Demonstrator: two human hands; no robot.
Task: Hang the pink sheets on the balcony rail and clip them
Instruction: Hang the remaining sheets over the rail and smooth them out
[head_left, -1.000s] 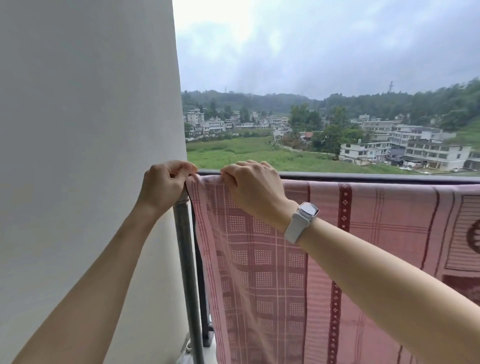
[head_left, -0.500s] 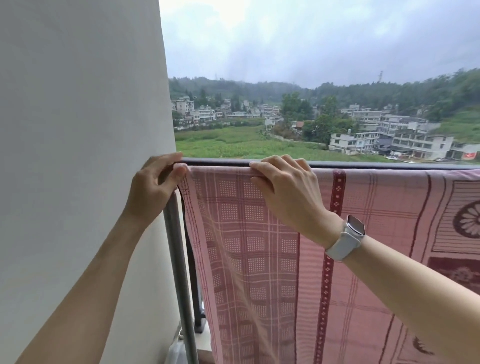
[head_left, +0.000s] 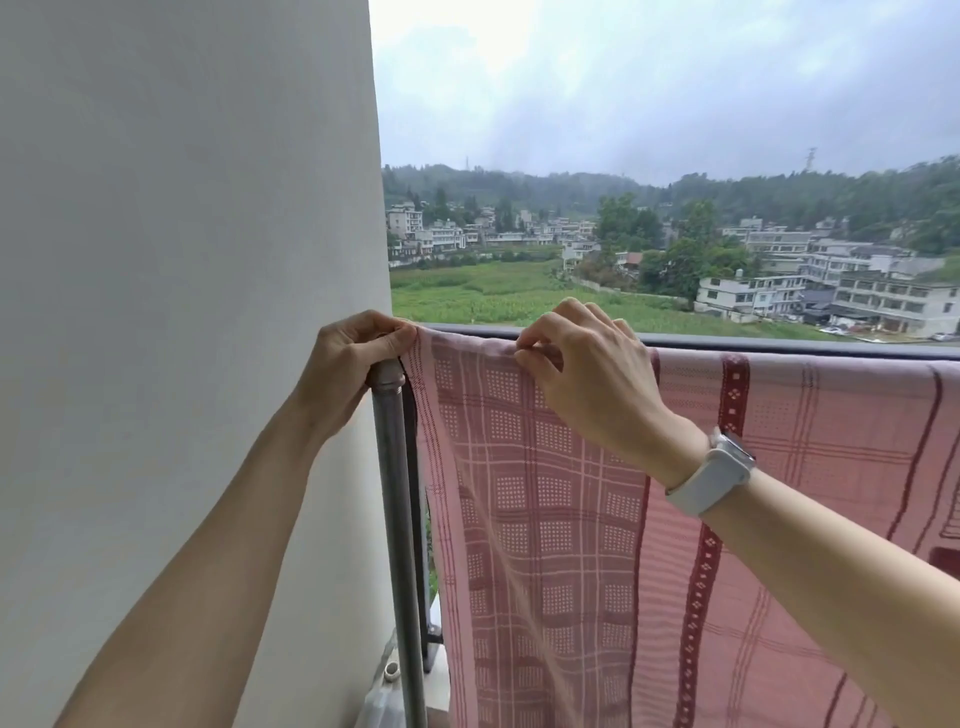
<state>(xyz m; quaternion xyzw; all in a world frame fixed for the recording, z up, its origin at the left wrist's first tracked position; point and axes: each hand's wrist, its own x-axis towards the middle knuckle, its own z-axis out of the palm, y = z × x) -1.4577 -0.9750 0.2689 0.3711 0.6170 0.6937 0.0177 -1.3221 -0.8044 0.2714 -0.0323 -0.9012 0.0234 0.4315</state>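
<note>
Pink sheet (head_left: 597, 545), checked with dark red bands, draped over the dark balcony rail (head_left: 779, 344) and hanging down the near side, left edge right beside the grey upright pipe (head_left: 397, 519). Left hand (head_left: 353, 364) at the corner where rail meets the white wall (head_left: 182, 312), grip closed on the sheet's top corner, thumb pressed on the cloth. Right hand (head_left: 587, 374) a little further along, grip pinching a fold of the top edge between thumb and fingertips. White watch (head_left: 719, 475) on that wrist. Fields and houses way beyond.
</note>
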